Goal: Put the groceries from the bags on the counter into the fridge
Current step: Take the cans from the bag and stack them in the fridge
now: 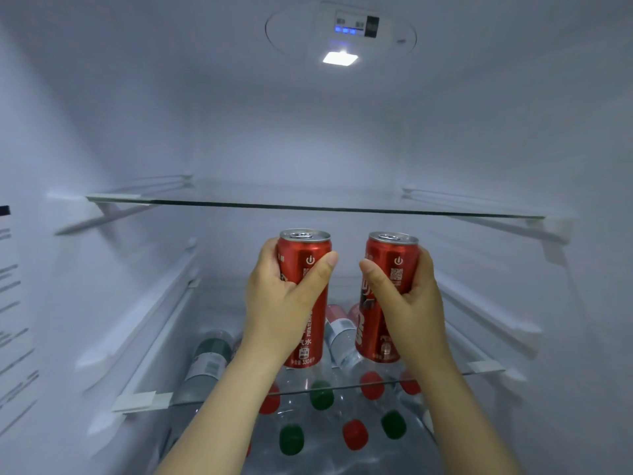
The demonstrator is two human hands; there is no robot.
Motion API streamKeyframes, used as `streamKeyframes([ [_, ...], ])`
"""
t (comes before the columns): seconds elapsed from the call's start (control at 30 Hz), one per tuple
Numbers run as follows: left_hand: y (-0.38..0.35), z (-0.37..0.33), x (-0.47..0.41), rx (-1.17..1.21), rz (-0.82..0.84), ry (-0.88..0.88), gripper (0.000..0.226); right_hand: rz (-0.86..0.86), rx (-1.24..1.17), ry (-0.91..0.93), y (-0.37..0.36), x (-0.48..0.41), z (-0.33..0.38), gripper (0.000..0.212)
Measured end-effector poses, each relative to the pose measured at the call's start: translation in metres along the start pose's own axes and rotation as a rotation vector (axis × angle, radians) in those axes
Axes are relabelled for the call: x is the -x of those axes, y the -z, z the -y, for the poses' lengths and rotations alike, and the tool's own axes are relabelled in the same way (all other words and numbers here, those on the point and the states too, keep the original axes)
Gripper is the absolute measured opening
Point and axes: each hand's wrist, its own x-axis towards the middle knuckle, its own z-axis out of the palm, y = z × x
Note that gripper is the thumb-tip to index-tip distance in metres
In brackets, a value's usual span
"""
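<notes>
left hand (284, 296) grips left can (305, 289) mid-body | right hand (407, 296) grips right can (388, 296) likewise | likely rigid, smooth, full, dentable

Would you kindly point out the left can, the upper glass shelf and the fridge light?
left can (301, 250): head view, red wall just below the top rim.
upper glass shelf (308, 206): head view, front edge.
fridge light (339, 58): head view, middle of the lit panel.

Fingers of left hand (277, 303) and right hand (411, 303) were hidden behind left can (310, 265) and right can (394, 265). Wall label (10, 296) print was blurred, cut at left edge.
</notes>
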Motion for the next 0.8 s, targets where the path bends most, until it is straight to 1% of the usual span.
streamKeyframes([
  [0.23, -0.002, 0.008, -0.01, -0.088, 0.004, 0.038, 0.049, 0.126, 0.163, -0.116, 0.004, -0.033, -0.016, 0.052],
  [0.3, -0.001, 0.01, -0.009, -0.117, 0.012, 0.046, 0.054, 0.174, 0.28, -0.185, 0.008, -0.041, -0.03, 0.056],
  [0.37, 0.001, 0.017, -0.005, -0.135, 0.048, 0.078, 0.059, 0.247, 0.486, -0.227, 0.012, -0.041, -0.049, 0.057],
  [0.43, 0.002, 0.026, -0.001, -0.176, 0.097, 0.142, 0.066, 0.239, 0.617, -0.262, 0.015, -0.038, -0.063, 0.053],
  [0.5, 0.001, 0.033, -0.002, -0.23, 0.136, 0.166, 0.074, 0.176, 0.646, -0.286, 0.018, -0.038, -0.067, 0.049],
  [0.6, -0.001, 0.035, -0.005, -0.249, 0.157, 0.172, 0.08, 0.116, 0.719, -0.282, 0.017, -0.043, -0.061, 0.038],
  [0.7, 0.0, 0.036, -0.004, -0.233, 0.164, 0.177, 0.081, 0.133, 0.725, -0.258, 0.011, -0.045, -0.059, 0.03],
  [0.8, -0.001, 0.034, -0.003, -0.217, 0.158, 0.179, 0.078, 0.14, 0.67, -0.268, 0.007, -0.05, -0.058, 0.023],
])
